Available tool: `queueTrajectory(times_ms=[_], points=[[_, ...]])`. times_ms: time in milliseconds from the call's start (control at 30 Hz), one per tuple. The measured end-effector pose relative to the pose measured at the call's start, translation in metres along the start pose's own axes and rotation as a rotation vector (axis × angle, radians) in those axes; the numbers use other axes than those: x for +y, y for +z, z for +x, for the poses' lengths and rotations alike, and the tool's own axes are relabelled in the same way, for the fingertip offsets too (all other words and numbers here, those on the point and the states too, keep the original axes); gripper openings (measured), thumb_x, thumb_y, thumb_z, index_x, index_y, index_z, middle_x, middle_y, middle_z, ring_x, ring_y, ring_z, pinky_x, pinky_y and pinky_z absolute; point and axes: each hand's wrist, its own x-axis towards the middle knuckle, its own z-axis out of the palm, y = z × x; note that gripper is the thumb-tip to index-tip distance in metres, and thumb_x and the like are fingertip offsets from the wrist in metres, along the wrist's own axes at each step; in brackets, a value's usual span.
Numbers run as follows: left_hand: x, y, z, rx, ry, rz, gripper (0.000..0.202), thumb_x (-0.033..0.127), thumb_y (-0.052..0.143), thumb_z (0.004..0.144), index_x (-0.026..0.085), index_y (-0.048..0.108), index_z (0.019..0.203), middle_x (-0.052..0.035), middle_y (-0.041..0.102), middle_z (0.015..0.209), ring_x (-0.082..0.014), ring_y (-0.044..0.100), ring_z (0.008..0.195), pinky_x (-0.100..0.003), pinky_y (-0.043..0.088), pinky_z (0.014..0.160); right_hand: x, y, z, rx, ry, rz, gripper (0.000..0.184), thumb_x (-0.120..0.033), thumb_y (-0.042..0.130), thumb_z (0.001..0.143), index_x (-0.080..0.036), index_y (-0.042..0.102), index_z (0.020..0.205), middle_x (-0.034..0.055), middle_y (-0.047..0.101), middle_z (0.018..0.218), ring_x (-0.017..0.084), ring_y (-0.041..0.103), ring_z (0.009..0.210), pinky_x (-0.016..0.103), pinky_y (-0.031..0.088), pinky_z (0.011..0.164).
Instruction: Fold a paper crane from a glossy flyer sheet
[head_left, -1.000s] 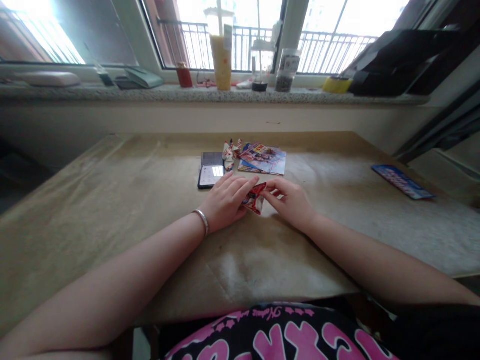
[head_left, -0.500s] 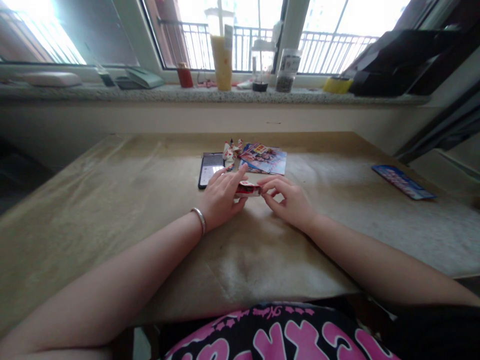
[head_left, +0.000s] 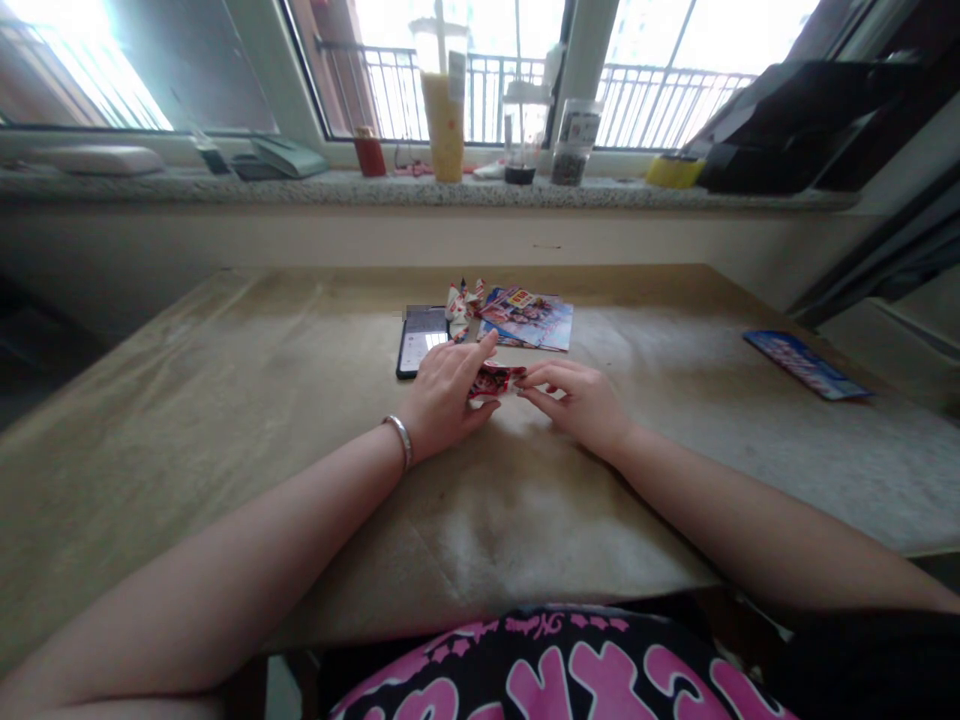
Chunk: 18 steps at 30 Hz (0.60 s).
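Between my hands is a small folded piece of red-and-white printed paper (head_left: pixel 491 381), just above or on the table. My left hand (head_left: pixel 448 390), with a silver bangle at the wrist, holds its left part between thumb and fingers. At its right end, my right hand (head_left: pixel 566 392) pinches the edge with thumb and fingertips. Fingers hide part of the paper. Just beyond my left hand lies a phone (head_left: pixel 421 340) with its screen lit. Beside it are crumpled or folded white-and-red paper pieces (head_left: pixel 460 303) and a stack of colourful printed sheets (head_left: pixel 536 322).
A blue printed packet (head_left: pixel 806 365) lies on the right of the table (head_left: pixel 300 380). Behind, the windowsill (head_left: pixel 480 195) carries a tall yellow drink cup (head_left: pixel 444 125), a red container (head_left: pixel 369 152), clear cups, a yellow item (head_left: pixel 673 170) and a black bag (head_left: pixel 780 130).
The paper between my hands has spread or tilted, so more of its red printed face shows. My right fingertips have shifted slightly left and stay on its right end.
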Motion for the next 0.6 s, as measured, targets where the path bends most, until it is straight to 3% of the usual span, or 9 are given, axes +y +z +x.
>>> queueTrajectory(times_ms=[333, 600], points=[[-0.0002, -0.0005, -0.0007, -0.029, -0.022, -0.046, 0.089, 0.033, 0.062, 0.078, 0.019, 0.008, 0.147, -0.0136, 0.052, 0.124, -0.0302, 0.049, 0.114, -0.049, 0.038, 0.098, 0.0017, 0.0001, 0.0018, 0.033, 0.009, 0.093, 0.01, -0.026, 0.059, 0.084, -0.023, 0.067, 0.081, 0.0036, 0.072, 0.094, 0.016, 0.066, 0.083, 0.027, 0.055, 0.061], [-0.0004, 0.0013, -0.0008, -0.01, -0.079, -0.207, 0.089, 0.024, 0.062, 0.078, 0.02, 0.005, 0.147, -0.0131, 0.053, 0.126, -0.0243, 0.053, 0.113, -0.042, 0.043, 0.097, -0.0053, -0.0017, 0.0014, 0.085, 0.016, 0.199, 0.008, -0.028, 0.063, 0.08, -0.022, 0.063, 0.086, 0.004, 0.07, 0.094, 0.016, 0.065, 0.084, 0.027, 0.056, 0.062]])
